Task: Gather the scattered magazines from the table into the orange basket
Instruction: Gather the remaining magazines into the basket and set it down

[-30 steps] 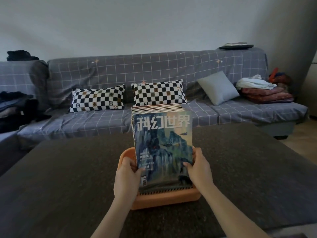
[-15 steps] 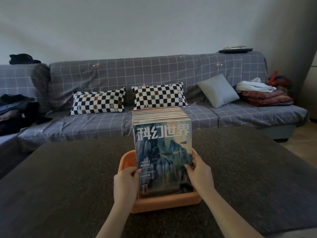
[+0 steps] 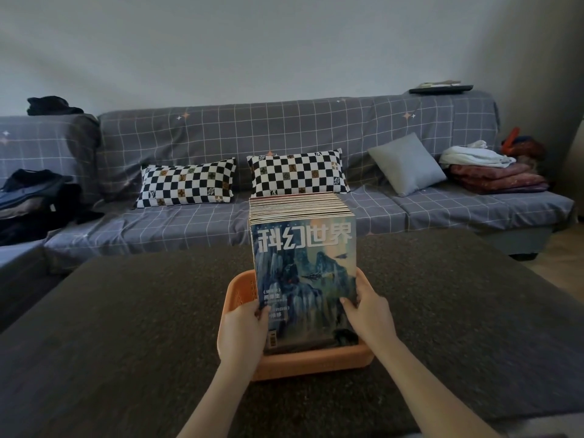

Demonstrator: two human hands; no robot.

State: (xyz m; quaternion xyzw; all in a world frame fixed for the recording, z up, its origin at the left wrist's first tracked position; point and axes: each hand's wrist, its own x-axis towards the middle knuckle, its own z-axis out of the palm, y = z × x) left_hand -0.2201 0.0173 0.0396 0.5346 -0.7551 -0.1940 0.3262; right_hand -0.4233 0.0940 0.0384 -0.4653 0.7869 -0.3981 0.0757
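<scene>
Magazines [image 3: 303,273] stand on end in the orange basket [image 3: 311,361], long axis vertical, rising above and between both grips: left hand [image 3: 243,335] and right hand [image 3: 369,316] each clasp a lower side edge, equally near.

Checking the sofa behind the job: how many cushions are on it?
3: two black-and-white checkered cushions at the middle of the grey grid-patterned sofa, one plain grey cushion right.

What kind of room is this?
Most likely a home living room: a long grey sofa with checkered pillows, a low dark table before it, and folded blankets at the sofa's end.
</scene>
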